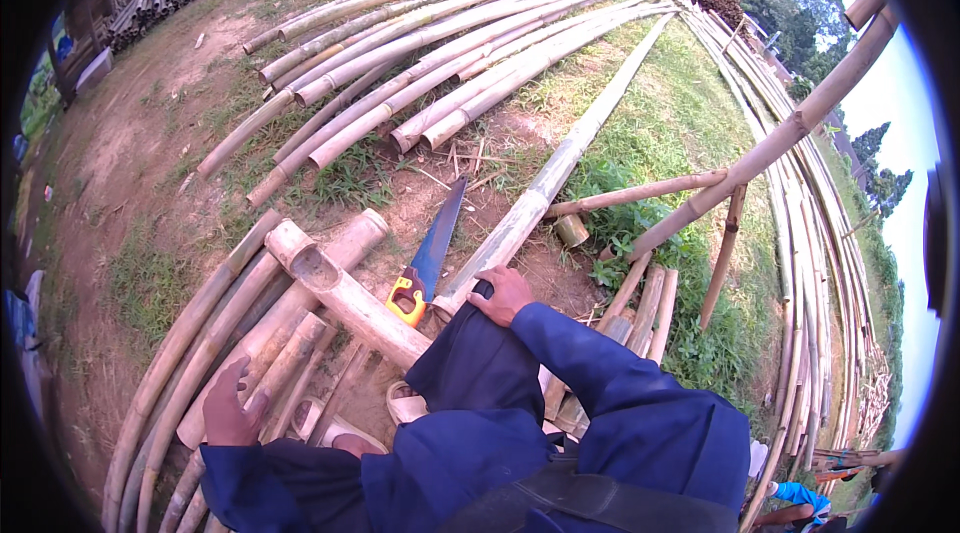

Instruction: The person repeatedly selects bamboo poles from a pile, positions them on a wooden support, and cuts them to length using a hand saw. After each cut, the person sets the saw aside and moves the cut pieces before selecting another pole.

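Note:
My left hand (232,405) is held over short bamboo lengths at the lower left, its fingers loosely spread and nothing seen in it. On my bent knee, in dark trousers, rests my right hand (505,297); its fingers curl around a small black object (484,288) whose kind does not show. A handsaw (432,248) with a blue blade and a yellow handle lies just beyond that knee. Left of the saw, a cut bamboo piece (362,311) with a notch near its far end slants across other bamboo. One long bamboo pole (560,173) runs from my knee into the distance.
Many bamboo poles (450,43) lie fanned out ahead, and a long stack (800,233) lines the right. A propped bamboo frame (745,168) rises at the right. Shorter bamboo pieces (190,333) lie at my left. Another person's blue sleeve (802,499) shows at the lower right.

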Tool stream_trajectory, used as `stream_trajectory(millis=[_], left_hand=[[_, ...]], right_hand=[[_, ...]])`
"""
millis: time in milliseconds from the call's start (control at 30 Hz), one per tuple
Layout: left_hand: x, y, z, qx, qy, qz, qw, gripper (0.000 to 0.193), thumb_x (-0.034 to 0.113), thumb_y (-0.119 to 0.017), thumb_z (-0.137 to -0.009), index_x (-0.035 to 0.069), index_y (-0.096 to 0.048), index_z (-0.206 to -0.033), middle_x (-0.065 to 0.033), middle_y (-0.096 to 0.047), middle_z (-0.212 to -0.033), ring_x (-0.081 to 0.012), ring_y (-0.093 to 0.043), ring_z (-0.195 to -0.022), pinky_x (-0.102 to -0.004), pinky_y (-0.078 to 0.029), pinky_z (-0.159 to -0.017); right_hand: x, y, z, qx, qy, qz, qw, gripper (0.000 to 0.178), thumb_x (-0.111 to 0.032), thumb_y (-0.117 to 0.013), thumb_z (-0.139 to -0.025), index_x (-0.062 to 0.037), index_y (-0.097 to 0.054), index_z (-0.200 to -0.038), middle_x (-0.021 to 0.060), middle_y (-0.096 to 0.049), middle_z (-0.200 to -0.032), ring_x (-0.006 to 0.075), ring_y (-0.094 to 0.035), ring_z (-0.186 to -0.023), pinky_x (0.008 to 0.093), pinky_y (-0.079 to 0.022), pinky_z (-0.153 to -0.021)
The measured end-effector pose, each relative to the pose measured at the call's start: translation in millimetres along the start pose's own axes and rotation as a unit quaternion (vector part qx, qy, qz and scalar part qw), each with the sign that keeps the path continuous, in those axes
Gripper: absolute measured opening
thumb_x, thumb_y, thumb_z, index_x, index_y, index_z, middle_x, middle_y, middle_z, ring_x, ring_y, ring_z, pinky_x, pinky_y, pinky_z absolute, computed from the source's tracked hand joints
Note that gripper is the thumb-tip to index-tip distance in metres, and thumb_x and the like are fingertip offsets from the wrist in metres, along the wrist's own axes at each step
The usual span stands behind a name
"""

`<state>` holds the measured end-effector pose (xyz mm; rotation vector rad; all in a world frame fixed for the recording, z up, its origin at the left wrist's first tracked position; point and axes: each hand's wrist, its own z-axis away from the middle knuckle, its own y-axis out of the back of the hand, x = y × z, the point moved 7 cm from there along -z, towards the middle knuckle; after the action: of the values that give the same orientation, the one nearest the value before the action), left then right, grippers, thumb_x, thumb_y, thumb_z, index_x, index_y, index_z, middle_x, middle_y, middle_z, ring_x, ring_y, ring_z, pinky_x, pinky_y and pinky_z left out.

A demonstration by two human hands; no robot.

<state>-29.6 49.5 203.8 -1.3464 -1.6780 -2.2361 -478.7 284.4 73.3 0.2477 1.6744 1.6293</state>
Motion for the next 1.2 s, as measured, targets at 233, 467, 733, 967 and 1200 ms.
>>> stream_trajectory(millis=[233, 467, 733, 967, 1200], left_hand=[[5, -11, 8, -0.088, 0.015, -0.040, 0.995, 0.068, 0.016, -0.081, -0.083, 0.005, -0.053, -0.143, -0.0232, -0.065, -0.127, -0.0388, -0.068, -0.108, -0.0442, -0.054, -0.095], [14, -6, 8, -0.096, 0.028, -0.028, 0.995, 0.070, 0.020, -0.081, -0.084, 0.007, -0.051, -0.146, -0.0238, -0.064, -0.129, -0.0389, -0.067, -0.109, -0.0454, -0.053, -0.095], [12, -5, 10, -0.101, 0.043, -0.055, 0.992, 0.070, 0.026, -0.081, -0.085, 0.006, -0.052, -0.145, -0.0234, -0.063, -0.131, -0.0433, -0.060, -0.121, -0.0476, -0.046, -0.104], [25, 2, 5, -0.052, -0.036, -0.067, 0.996, 0.065, 0.027, -0.080, -0.087, 0.006, -0.053, -0.143, -0.0222, -0.064, -0.128, -0.0435, -0.062, -0.115, -0.0477, -0.049, -0.099], [41, 22, 13, -0.036, -0.042, -0.087, 0.995, 0.065, 0.022, -0.081, -0.083, 0.003, -0.056, -0.140, -0.0207, -0.066, -0.125, -0.0410, -0.063, -0.110, -0.0465, -0.049, -0.096]], right_hand=[[-3, -3, -5, -0.001, -0.003, 0.003, 1.000, 0.052, -0.048, -0.071, -0.087, -0.0103, -0.073, -0.122, 0.0161, -0.065, -0.124, 0.0356, -0.059, -0.122, 0.0456, -0.045, -0.107], [-1, -7, -7, -0.014, -0.001, 0.025, 1.000, 0.054, -0.050, -0.070, -0.087, -0.0115, -0.071, -0.125, 0.0144, -0.064, -0.125, 0.0346, -0.059, -0.120, 0.0468, -0.047, -0.105], [-11, -1, -12, -0.049, 0.007, 0.068, 0.996, 0.058, -0.053, -0.066, -0.089, -0.0113, -0.068, -0.129, 0.0157, -0.064, -0.124, 0.0350, -0.059, -0.122, 0.0473, -0.048, -0.104], [-71, -30, -73, -0.100, 0.064, 0.070, 0.990, 0.059, -0.062, -0.062, -0.093, -0.0119, -0.071, -0.124, 0.0224, -0.075, -0.090, 0.0404, -0.073, -0.089, 0.0508, -0.055, -0.085], [-206, -80, -178, -0.034, 0.161, -0.097, 0.982, 0.052, -0.057, -0.070, -0.091, -0.0099, -0.075, -0.111, 0.0194, -0.072, -0.078, 0.0353, -0.073, -0.081, 0.0455, -0.057, -0.077]])
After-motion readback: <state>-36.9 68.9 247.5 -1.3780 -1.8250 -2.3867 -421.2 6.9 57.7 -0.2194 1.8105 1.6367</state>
